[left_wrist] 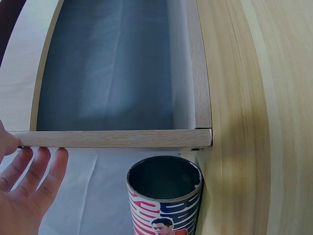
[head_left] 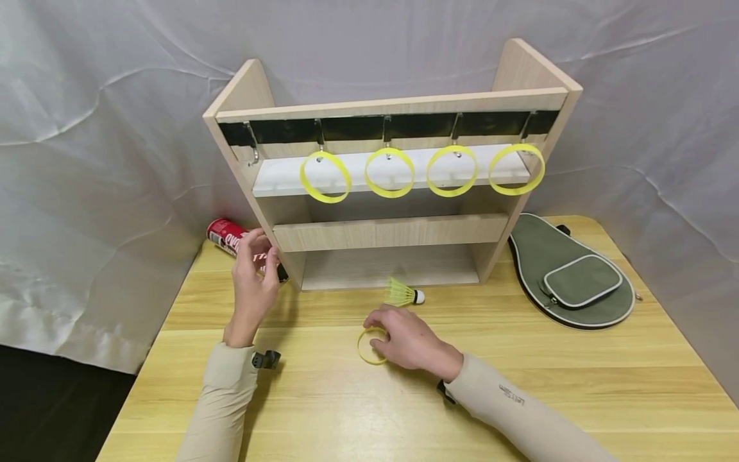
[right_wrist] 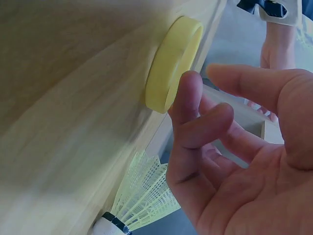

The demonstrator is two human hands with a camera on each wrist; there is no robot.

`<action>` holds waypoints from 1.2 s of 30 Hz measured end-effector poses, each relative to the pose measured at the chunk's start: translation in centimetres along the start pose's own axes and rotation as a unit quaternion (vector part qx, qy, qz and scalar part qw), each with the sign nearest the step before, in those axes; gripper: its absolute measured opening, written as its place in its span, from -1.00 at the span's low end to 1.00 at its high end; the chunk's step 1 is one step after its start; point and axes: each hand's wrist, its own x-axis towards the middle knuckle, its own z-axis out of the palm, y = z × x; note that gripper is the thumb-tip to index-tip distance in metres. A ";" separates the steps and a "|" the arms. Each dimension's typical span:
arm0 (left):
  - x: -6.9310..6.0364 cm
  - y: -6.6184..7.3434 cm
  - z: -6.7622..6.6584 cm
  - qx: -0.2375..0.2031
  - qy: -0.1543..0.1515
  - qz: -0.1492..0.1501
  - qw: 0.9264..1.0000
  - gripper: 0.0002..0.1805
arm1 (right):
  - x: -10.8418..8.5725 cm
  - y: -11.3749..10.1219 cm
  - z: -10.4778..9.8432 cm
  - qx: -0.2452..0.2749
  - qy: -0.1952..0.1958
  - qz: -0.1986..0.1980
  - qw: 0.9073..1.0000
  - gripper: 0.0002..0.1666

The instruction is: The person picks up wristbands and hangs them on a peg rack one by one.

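Note:
My left hand is at the left side panel of the wooden rack. In the left wrist view its fingertips touch the panel's outer side, and the thumb lies by the front edge. My right hand is low over the table beside a yellow ring that lies flat. The right wrist view has its fingers loosely bent at the rim of the ring; the thumb stands apart from the index finger. On the rack's hooks hang several yellow rings; the leftmost hook is bare.
A yellow shuttlecock with a white tip lies before the rack. Behind my left hand lies a red printed tube, its dark open end facing the left wrist camera. A green racket case lies to the right.

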 end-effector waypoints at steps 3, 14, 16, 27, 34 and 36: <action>0.0 0.0 0.0 -0.001 0.001 0.002 1.000 -0.62 | 0.2 -0.1 0.0 0.002 -0.006 0.012 1.000 -0.66; 0.0 -0.1 0.0 0.003 -0.002 0.003 1.000 -0.62 | 0.3 -0.3 0.5 -0.022 -0.017 0.032 0.999 -0.83; 0.0 0.0 0.0 0.003 -0.002 0.001 1.000 -0.62 | 0.3 -0.2 0.6 -0.025 -0.014 0.026 0.999 -0.89; 0.0 0.1 0.0 0.009 -0.004 0.002 1.000 -0.62 | 0.1 0.2 0.1 0.049 -0.034 0.010 0.998 -0.88; 0.1 0.1 0.0 0.012 -0.003 0.002 1.000 -0.62 | 0.0 -0.2 -1.2 0.127 -0.060 0.025 0.990 -0.95; 0.1 0.1 0.0 0.013 -0.002 0.002 1.000 -0.62 | 0.0 -0.4 -1.6 0.132 -0.060 0.025 0.989 -0.89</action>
